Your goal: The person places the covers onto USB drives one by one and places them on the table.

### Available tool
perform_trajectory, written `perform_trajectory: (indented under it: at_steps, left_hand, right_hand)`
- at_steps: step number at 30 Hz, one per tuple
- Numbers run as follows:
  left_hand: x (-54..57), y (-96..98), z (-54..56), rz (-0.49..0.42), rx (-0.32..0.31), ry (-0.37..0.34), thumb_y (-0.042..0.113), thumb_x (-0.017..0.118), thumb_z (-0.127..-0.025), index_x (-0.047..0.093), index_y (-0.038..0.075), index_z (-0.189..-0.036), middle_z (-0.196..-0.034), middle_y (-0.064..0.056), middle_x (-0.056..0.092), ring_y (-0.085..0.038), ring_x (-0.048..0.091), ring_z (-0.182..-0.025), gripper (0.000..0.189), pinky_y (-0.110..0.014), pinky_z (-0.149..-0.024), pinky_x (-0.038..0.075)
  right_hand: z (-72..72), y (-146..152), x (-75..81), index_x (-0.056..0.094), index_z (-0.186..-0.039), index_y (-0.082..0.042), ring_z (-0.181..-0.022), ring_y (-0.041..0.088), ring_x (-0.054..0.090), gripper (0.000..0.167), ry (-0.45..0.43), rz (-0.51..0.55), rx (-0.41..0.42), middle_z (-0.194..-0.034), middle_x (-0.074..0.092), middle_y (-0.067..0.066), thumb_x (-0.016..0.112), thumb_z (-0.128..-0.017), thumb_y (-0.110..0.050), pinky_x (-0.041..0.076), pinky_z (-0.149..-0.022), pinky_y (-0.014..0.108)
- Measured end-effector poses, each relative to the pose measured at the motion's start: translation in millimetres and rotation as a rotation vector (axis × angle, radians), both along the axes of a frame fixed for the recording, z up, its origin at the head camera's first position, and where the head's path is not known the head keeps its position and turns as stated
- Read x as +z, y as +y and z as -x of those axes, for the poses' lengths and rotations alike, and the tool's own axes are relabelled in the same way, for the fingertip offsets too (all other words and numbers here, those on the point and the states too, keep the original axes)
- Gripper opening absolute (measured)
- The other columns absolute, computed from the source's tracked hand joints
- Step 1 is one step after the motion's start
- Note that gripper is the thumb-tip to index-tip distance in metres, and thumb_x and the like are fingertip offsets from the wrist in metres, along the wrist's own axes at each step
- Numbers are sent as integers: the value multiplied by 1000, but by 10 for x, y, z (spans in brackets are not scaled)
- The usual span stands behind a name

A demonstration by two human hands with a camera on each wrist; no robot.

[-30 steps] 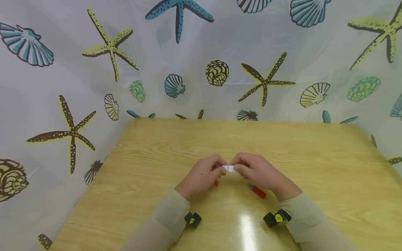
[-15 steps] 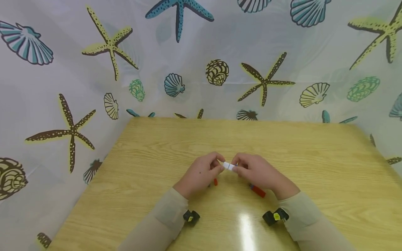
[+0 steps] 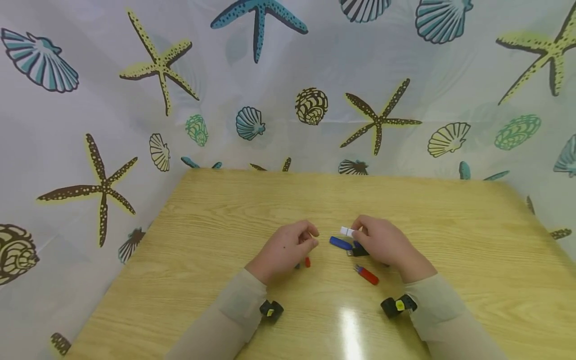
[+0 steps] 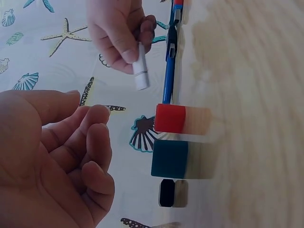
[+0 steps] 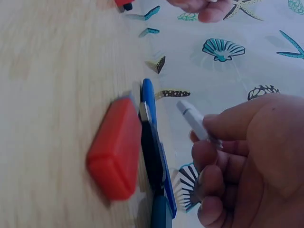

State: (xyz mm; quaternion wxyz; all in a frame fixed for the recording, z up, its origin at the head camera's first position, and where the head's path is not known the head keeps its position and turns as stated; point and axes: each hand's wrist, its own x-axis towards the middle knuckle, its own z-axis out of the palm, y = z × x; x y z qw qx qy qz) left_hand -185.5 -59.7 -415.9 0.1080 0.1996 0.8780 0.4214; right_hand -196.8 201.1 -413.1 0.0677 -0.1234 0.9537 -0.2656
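In the head view my right hand (image 3: 382,242) pinches a white USB stick (image 3: 346,231) between thumb and fingers. A seam crosses the stick near its outer end, plain in the right wrist view, where the white stick (image 5: 192,116) points away from the fingertips. Below that hand lie a blue USB stick (image 3: 340,243), a black one (image 3: 358,249) with a metal plug, and a red one (image 3: 367,275) with its plug bare. My left hand (image 3: 283,249) holds nothing; its fingers are loosely bent, thumb apart from them. Beside it lies a small red cap (image 3: 308,262).
A teal cap (image 4: 170,158) and a black cap (image 4: 166,193) lie in a row with the red cap. Near the red stick is a teal stick (image 5: 161,211). The wooden table (image 3: 225,210) meets a shell-patterned cloth (image 3: 288,140) at its far edge.
My left hand has let go of the white USB stick. My right hand has carried it to the right, bringing the blue and black sticks into view.
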Motion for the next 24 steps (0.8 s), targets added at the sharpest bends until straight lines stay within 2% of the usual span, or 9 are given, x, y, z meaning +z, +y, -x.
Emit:
perform_trajectory:
  at_steps: [4, 9, 14, 17, 20, 24]
  left_hand:
    - [-8, -16, 3, 28, -14, 28, 31, 60, -103, 65, 16, -118, -92, 2, 68, -12, 58, -74, 21, -32, -69, 50]
    - [-6, -36, 0, 34, -16, 27, 24, 56, -106, 66, 15, -118, -98, 1, 69, -11, 60, -79, 18, -32, -67, 50]
    - [-10, -47, -2, 58, -19, 19, 18, 52, -107, 67, 15, -115, -107, 2, 70, -9, 61, -87, 18, -31, -70, 51]
    - [-14, -51, 2, 89, -37, 19, 17, 53, -106, 68, 15, -115, -101, 3, 69, -11, 60, -81, 18, -31, -71, 50]
    - [-19, -52, 11, 137, -72, 30, 16, 53, -106, 69, 15, -115, -93, 6, 69, -12, 58, -76, 18, -32, -72, 50]
    - [-29, -43, 21, 238, -122, 72, 13, 56, -103, 71, 17, -114, -90, 12, 66, -10, 58, -83, 18, -33, -81, 50]
  right_hand:
    - [24, 36, -26, 67, -112, -10, -63, 18, 51, 17, -10, -96, -7, -84, 62, 1, 59, -103, -23, 43, -59, 36]
    - [32, 40, -42, 66, -114, -10, -69, 18, 55, 20, -23, -148, -25, -91, 66, 2, 58, -102, -24, 45, -63, 37]
    - [21, 34, -30, 63, -119, -10, -61, 18, 52, 26, -1, -157, -57, -78, 61, 1, 54, -102, -28, 40, -53, 35]
    - [14, 35, -6, 63, -121, -10, -56, 19, 49, 27, 23, -141, -74, -70, 55, 1, 54, -103, -29, 36, -49, 34]
    - [6, 36, 21, 63, -118, -11, -56, 19, 47, 25, 46, -127, -80, -68, 52, 1, 54, -102, -28, 35, -49, 34]
    - [-2, 35, 38, 64, -116, -11, -56, 19, 46, 24, 45, -119, -82, -68, 51, 2, 54, -101, -28, 34, -49, 33]
